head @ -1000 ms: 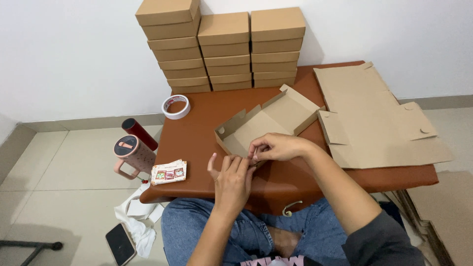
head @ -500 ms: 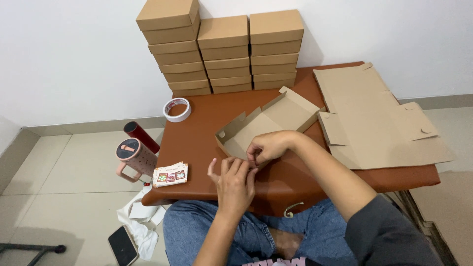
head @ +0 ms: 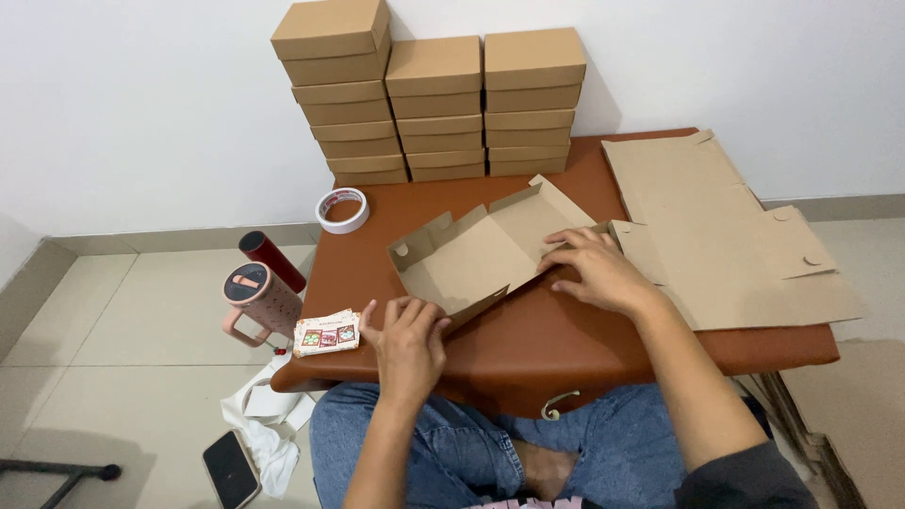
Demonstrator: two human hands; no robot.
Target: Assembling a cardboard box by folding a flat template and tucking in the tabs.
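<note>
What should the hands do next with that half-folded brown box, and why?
Probably fold the near flap up. The half-folded box already has its far and left walls raised, but its near edge still lies flat under the left hand, while the right hand presses the right side down on the brown table.

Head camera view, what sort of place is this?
Probably a room at home used for packing: stacked brown cardboard boxes against a white wall, flat brown cardboard blanks, and a low brown table on tiled floor.
</note>
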